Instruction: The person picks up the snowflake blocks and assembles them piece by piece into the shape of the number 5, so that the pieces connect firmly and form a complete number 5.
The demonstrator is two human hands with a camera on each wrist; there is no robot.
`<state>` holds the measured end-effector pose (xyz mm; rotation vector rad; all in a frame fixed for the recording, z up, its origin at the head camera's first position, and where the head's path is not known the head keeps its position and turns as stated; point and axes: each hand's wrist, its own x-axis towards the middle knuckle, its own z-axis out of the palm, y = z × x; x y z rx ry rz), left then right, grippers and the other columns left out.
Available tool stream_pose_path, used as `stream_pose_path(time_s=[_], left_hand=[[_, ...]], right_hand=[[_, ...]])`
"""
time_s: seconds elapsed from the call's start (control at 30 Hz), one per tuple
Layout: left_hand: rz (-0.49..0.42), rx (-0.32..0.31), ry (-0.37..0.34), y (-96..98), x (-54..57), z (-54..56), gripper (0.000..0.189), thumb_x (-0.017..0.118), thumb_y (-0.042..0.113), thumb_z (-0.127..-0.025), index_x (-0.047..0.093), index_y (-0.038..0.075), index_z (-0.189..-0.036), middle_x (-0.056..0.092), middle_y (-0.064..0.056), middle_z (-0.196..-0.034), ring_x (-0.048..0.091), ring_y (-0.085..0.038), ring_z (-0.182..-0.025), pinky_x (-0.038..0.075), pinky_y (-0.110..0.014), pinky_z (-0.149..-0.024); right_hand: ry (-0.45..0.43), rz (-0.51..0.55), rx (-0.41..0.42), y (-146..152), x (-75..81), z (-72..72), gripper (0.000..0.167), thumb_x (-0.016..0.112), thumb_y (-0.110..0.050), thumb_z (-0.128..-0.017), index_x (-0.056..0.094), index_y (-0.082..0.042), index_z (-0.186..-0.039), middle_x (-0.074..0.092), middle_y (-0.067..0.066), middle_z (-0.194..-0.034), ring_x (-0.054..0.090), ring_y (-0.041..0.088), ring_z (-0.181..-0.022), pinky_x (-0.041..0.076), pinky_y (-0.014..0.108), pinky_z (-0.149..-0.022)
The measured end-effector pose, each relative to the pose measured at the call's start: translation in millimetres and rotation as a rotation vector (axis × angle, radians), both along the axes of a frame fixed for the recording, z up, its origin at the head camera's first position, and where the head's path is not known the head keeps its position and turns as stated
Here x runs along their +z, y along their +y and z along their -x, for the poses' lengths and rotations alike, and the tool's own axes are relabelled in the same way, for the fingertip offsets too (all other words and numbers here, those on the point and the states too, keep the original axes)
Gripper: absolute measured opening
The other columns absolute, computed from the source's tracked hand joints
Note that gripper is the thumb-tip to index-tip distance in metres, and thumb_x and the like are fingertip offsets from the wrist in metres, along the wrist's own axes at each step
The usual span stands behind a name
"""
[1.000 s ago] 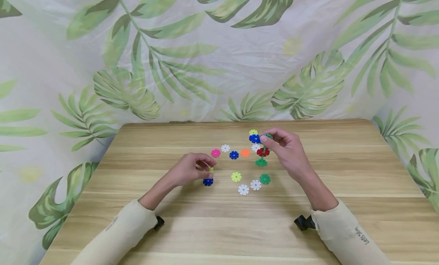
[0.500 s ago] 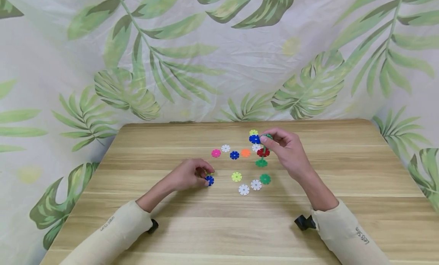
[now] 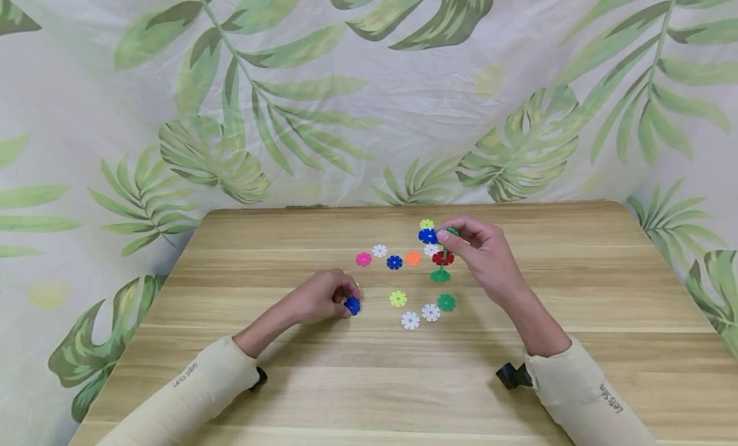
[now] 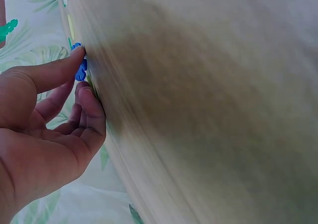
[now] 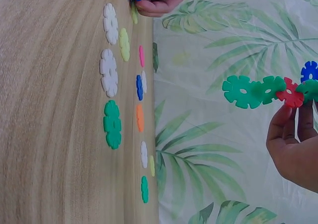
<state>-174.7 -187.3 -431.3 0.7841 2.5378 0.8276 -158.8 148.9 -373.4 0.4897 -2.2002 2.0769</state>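
Note:
In the head view my left hand [image 3: 325, 297] pinches a blue notched snowflake disc [image 3: 352, 305] between thumb and fingers, low over the table. A yellow disc peeks out behind those fingers, mostly hidden. My right hand [image 3: 481, 254] grips a chain of interlocked snowflake discs, held up off the table. Green discs [image 5: 241, 91], a red disc [image 5: 290, 93] and a blue disc [image 5: 310, 71] make up this chain in the right wrist view. The left wrist view shows the pinched blue disc edge-on at the fingertips.
Loose discs lie flat on the wooden table [image 3: 369, 388] between the hands: pink [image 3: 363, 259], blue [image 3: 394, 262], orange [image 3: 413, 258], yellow [image 3: 398, 298], green [image 3: 446, 302] and several white ones [image 3: 410, 320]. A leaf-patterned cloth [image 3: 323, 113] hangs behind the table's far edge.
My left fingers have closed on the blue disc, which was flat beside the yellow one and is now tilted up. The right hand and its chain have hardly moved.

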Motion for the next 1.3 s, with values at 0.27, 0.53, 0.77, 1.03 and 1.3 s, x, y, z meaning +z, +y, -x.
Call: stream_pose_path(time_s=[0.27,0.53,0.77,1.03,1.3], left_hand=[[-0.070,0.066,-0.038,5.2,7.1,0.3,0.013,0.077,0.000,-0.096,0.073,0.011,-0.101,0.072,0.000,-0.092,0.064,-0.013,-0.085,0.055,-0.023,-0.074],[-0.434,0.209,0.044,25.2,44.2,3.2,0.012,0.077,0.001,-0.097,0.074,0.006,-0.108,0.077,-0.010,-0.095,0.072,-0.034,-0.080,0.058,-0.023,-0.062],[-0.690,0.243,0.076,52.7,71.6,0.6,0.013,0.073,0.000,-0.099,0.071,0.000,-0.113,0.077,-0.020,-0.099,0.075,-0.016,-0.080,0.064,-0.027,-0.069],[-0.794,0.194,0.123,77.2,80.6,-1.2,0.014,0.072,-0.003,-0.099,0.071,-0.004,-0.113,0.075,-0.022,-0.099,0.077,-0.029,-0.080,0.066,-0.036,-0.066],[-0.832,0.193,0.112,86.8,79.0,0.0,0.013,0.073,-0.003,-0.098,0.070,-0.004,-0.110,0.076,-0.022,-0.097,0.076,-0.014,-0.079,0.066,-0.035,-0.067]], right_hand=[[-0.003,-0.028,-0.011,-0.4,-1.8,-0.1,0.009,0.069,-0.009,-0.105,0.077,-0.012,-0.108,0.070,-0.011,-0.093,0.060,0.009,-0.085,0.053,0.023,-0.079],[-0.001,-0.041,-0.004,-0.6,-5.7,-0.7,0.010,0.068,-0.009,-0.105,0.075,-0.004,-0.111,0.070,-0.011,-0.095,0.059,0.011,-0.085,0.052,0.022,-0.077],[0.003,-0.027,0.015,-1.3,-7.4,-0.9,0.009,0.069,-0.009,-0.105,0.077,-0.007,-0.110,0.073,-0.011,-0.097,0.060,0.010,-0.088,0.052,0.022,-0.077],[0.014,-0.026,0.014,-3.5,-7.1,0.0,0.009,0.069,-0.011,-0.106,0.077,-0.009,-0.110,0.073,-0.012,-0.097,0.062,0.009,-0.089,0.054,0.022,-0.078],[0.009,0.004,0.025,-4.7,-6.0,0.8,0.011,0.068,-0.009,-0.106,0.078,-0.015,-0.108,0.074,-0.008,-0.097,0.066,0.008,-0.086,0.056,0.022,-0.079]])
